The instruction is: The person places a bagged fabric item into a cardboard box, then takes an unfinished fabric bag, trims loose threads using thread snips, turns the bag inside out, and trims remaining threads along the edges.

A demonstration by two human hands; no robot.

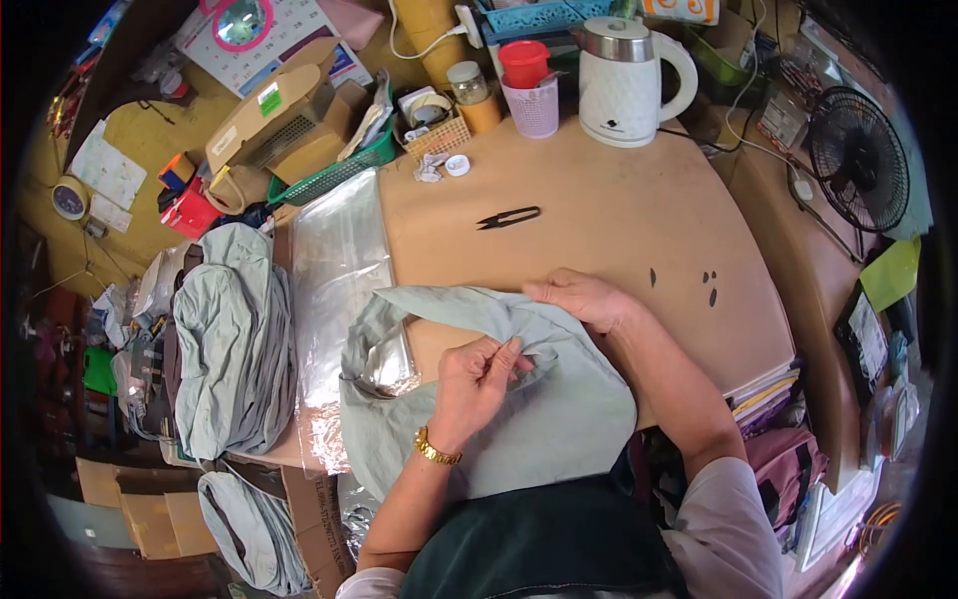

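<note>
A pale grey-green cloth bag point(559, 419) with a wide loop of fabric, like a shoulder strap, lies over the table's near edge and against my lap. My left hand point(475, 383), with a gold watch on its wrist, pinches the cloth near the middle, where it bunches into folds. At the upper right edge of the bag, my right hand point(581, 299) is closed on the fabric, its fingertips partly hidden. Beyond both hands, a pair of black thread snips point(509, 218) rests on the brown tabletop point(599, 220).
Clear plastic sheets point(339, 290) lie left of the bag, beside a stack of similar grey-green cloth pieces point(235, 339). A white electric kettle point(619, 85), a lilac basket point(531, 108) and a green tray point(339, 160) line the back. A black fan point(860, 158) stands at right.
</note>
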